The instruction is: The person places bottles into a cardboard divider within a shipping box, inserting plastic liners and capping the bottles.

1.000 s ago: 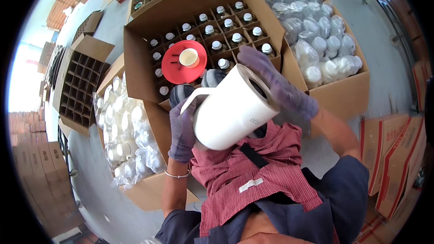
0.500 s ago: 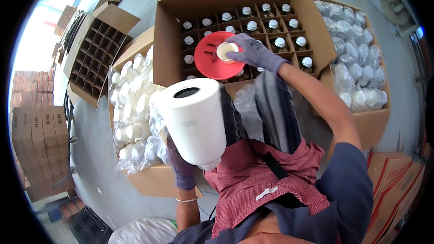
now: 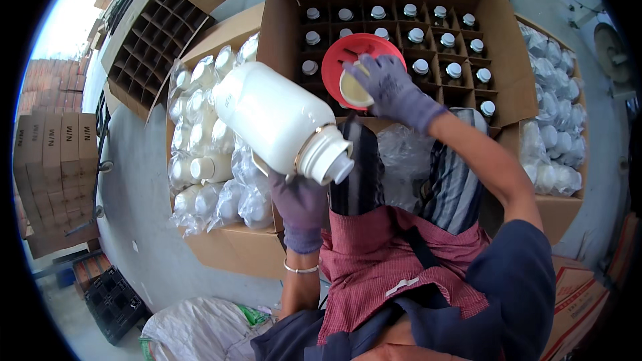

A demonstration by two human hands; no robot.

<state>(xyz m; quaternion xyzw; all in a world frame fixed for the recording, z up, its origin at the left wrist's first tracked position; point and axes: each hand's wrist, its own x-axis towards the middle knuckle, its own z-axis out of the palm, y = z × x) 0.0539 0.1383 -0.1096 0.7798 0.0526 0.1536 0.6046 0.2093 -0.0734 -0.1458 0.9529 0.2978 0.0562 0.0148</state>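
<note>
My left hand (image 3: 299, 204) is closed at the side of a white thermos jug (image 3: 271, 110), largely behind it. The jug lies tilted, its neck and pale stopper pointing to the lower right. In my right hand (image 3: 398, 90) is a cream cup (image 3: 354, 92), tipped over the near edge of a red plastic dish (image 3: 334, 70). A few dark sticks or strips show inside the dish. It rests on white-capped bottles (image 3: 420, 67) standing in a divided cardboard carton (image 3: 508, 60).
To the left, a carton (image 3: 227, 244) holds white jugs in clear plastic (image 3: 200, 127); another carton of wrapped white items (image 3: 552, 137) stands at right. An open carton with dividers (image 3: 157, 27) is at far left. Stacked flat boxes (image 3: 57, 174) and a black crate (image 3: 114, 304) stand beyond.
The thermos jug has turned, so its stoppered neck now shows instead of the end with the dark round opening. My right hand has tilted the cup. The whole view has shifted.
</note>
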